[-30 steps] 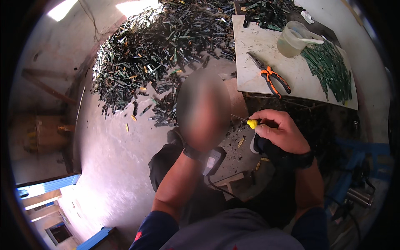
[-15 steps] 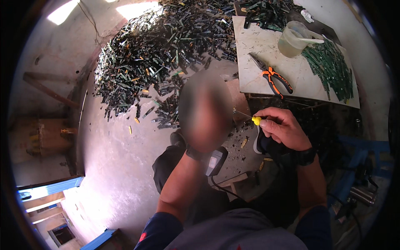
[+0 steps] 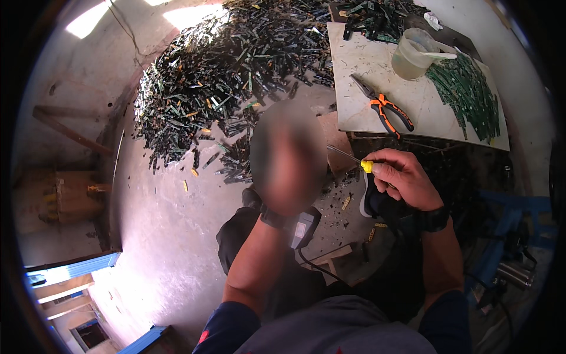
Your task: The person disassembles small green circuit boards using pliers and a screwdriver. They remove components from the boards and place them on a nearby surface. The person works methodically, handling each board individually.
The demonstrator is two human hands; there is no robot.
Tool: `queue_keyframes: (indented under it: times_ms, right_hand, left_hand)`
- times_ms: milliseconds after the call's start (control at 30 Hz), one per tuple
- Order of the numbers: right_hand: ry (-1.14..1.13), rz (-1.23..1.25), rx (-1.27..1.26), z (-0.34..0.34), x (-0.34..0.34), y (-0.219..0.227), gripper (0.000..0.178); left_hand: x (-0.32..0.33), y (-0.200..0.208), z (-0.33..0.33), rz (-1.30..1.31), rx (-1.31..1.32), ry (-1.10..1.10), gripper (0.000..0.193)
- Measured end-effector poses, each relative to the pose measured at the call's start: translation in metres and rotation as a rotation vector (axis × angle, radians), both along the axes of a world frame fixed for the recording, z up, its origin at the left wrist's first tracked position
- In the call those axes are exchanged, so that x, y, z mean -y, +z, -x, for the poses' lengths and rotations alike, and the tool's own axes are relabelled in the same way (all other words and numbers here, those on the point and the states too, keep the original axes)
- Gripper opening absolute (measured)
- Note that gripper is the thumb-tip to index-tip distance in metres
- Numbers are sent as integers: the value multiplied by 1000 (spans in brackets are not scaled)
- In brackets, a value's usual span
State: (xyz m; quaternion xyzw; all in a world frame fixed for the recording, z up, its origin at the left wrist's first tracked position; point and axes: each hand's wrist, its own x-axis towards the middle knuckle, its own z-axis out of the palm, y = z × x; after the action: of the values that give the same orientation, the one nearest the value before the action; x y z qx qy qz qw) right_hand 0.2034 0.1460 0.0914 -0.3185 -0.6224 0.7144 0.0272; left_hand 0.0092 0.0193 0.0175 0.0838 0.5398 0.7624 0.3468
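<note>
In my right hand (image 3: 404, 177) I grip a small screwdriver-like tool by its yellow handle (image 3: 367, 166). Its thin metal shaft (image 3: 345, 154) points up and left toward the blurred patch over my left hand (image 3: 290, 177). That blur hides the left fingers and whatever they may hold. A dark device with a light panel (image 3: 305, 228) and a cable sits by the left wrist. On the pale board to the right lie pliers with orange and black handles (image 3: 383, 106).
A large heap of dark strips (image 3: 236, 59) covers the floor ahead. The pale board (image 3: 359, 65) bears a translucent measuring jug (image 3: 411, 56) and green circuit strips (image 3: 466, 97). Below it stands a brown block (image 3: 337, 147). Blue stool-like legs (image 3: 507, 224) are at right.
My right hand has shifted slightly right and up with the yellow-handled tool, and the shaft's angle has changed a little. The left forearm is almost where it was.
</note>
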Motion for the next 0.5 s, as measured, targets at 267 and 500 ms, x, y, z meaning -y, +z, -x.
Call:
queue_keyframes:
  times_ms: [267, 500]
  right_hand:
    - [-1, 25, 4, -5, -5, -5, 23]
    - [-15, 71, 14, -5, -6, -2, 22]
  left_hand:
    - [-6, -2, 2, 20, 76, 24, 43]
    - [-22, -9, 5, 112, 249, 80, 47]
